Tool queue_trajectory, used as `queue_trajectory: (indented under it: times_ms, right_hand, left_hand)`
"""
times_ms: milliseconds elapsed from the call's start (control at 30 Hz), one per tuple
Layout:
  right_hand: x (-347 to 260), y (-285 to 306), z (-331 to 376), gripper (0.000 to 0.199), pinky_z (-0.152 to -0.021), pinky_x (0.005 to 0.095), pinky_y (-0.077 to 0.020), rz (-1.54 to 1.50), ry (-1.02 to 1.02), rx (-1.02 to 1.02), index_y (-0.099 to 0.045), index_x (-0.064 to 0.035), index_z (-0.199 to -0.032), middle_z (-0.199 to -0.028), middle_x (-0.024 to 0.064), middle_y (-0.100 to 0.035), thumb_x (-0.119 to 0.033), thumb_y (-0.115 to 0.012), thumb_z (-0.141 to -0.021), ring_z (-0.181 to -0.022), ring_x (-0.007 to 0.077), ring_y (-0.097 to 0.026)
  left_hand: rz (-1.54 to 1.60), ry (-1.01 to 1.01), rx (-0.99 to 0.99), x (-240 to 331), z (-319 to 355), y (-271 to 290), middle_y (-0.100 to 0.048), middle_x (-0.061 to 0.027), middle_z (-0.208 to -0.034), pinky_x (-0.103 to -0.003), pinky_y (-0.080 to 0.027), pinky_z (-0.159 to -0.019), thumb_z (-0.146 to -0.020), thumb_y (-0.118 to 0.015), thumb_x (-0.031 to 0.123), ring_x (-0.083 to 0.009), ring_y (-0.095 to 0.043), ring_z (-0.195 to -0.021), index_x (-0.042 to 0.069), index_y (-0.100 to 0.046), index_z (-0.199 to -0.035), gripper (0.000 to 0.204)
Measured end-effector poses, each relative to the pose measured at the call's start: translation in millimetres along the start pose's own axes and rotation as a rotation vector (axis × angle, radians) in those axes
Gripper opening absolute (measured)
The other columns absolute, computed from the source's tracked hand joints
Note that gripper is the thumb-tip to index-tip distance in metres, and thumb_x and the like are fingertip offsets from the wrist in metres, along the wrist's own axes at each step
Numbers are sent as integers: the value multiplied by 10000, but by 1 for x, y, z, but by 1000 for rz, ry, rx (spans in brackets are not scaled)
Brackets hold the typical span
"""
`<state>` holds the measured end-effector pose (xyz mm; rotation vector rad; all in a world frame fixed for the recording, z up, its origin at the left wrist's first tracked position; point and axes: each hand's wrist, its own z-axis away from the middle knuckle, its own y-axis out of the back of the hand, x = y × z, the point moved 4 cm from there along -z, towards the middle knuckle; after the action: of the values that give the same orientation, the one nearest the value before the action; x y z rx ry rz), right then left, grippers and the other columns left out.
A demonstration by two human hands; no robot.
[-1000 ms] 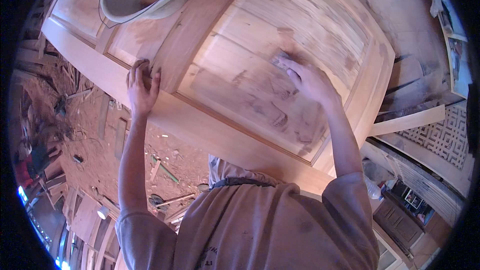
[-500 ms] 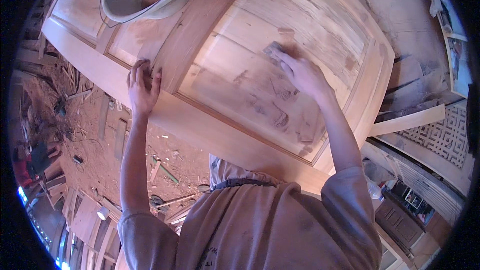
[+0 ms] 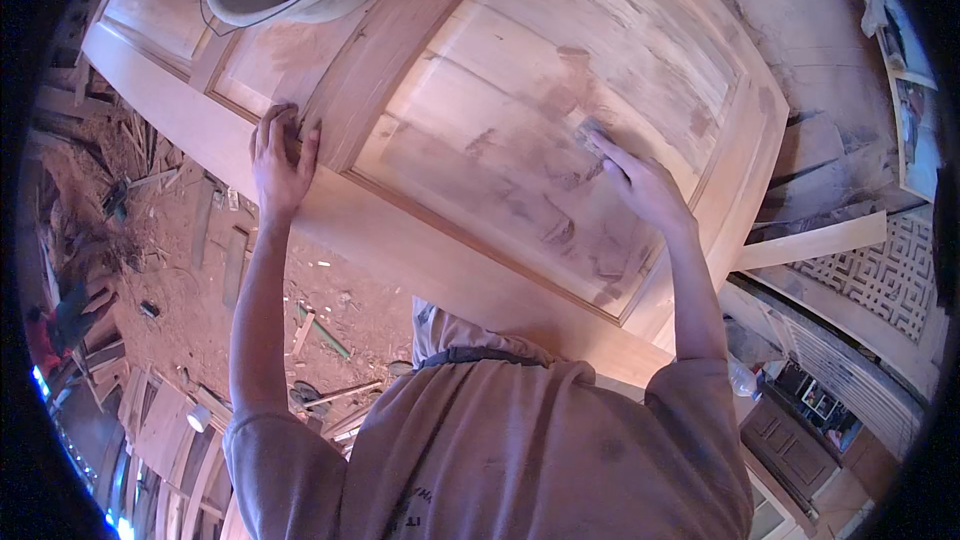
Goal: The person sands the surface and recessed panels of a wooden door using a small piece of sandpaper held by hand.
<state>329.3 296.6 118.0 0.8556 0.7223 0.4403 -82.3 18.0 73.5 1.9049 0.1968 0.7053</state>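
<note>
A wooden panelled door point(image 3: 450, 250) lies in front of me, its recessed panel point(image 3: 500, 90) smeared with brown patches and dark marks. My right hand point(image 3: 640, 180) is closed on a small flat grey scraper point(image 3: 588, 132) and presses it against the middle of that panel. On the door's near frame at left rests my left hand point(image 3: 283, 165), fingers bent and thumb spread apart; a dark patch beneath the fingers cannot be made out. A grey bucket point(image 3: 345, 2) with a thin wire handle and brown stuff inside stands on the door's far left part.
Wood scraps and sticks point(image 3: 235, 265) litter the reddish-brown floor at left. Near the left edge is another person point(image 3: 75, 318), partly visible. Along the right side are a loose plank point(image 3: 815, 240), a lattice-carved panel point(image 3: 880, 275) and a small dark brown door point(image 3: 795, 440).
My right hand has drawn the scraper right and toward me across the panel. The left hand has stayed at the frame with only a slight shift.
</note>
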Motion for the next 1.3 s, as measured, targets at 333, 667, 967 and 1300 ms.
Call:
queue_trajectory:
  times_ms: [333, 667, 967, 1300]
  right_hand:
    - [-25, 0, -43, 420, -958, 439, -500, 44, 70, 77, -512, -235, -1460, -1296, 155, -645, -251, -486, -1041, -1102, 370, -638]
    - [-33, 29, -61, 371, -904, 468, -524, -7, 104, 129, -574, -246, -1399, -1213, 164, -681, -251, -498, -1036, -1072, 377, -654]
    - [-9, -9, -29, 440, -827, 487, -537, 77, 13, 88, -468, -307, -1483, -1058, 186, -701, -303, -484, -1043, -939, 377, -672]
    - [38, -23, 7, 529, -826, 480, -570, 107, -88, 177, -427, -307, -1512, -1275, 189, -630, -410, -545, -1007, -959, 372, -694]
  left_hand:
    - [14, 9, 3, 3, -3, 1, -585, -150, -1310, -492, -378, -1077, -930, -663, 334, -361, -529, -1249, 48, -586, -1257, 441]
    - [8, -6, -11, -3, 0, -4, -574, -176, -1319, -508, -380, -1070, -919, -674, 301, -384, -526, -1239, 34, -583, -1245, 431]
    - [23, -23, -2, -1, 0, -5, -573, -182, -1312, -498, -381, -1071, -925, -669, 289, -377, -523, -1244, 30, -584, -1216, 399]
    - [11, 1, -2, 5, -1, 0, -575, -173, -1304, -496, -384, -1066, -917, -671, 255, -377, -527, -1231, 30, -577, -1229, 396]
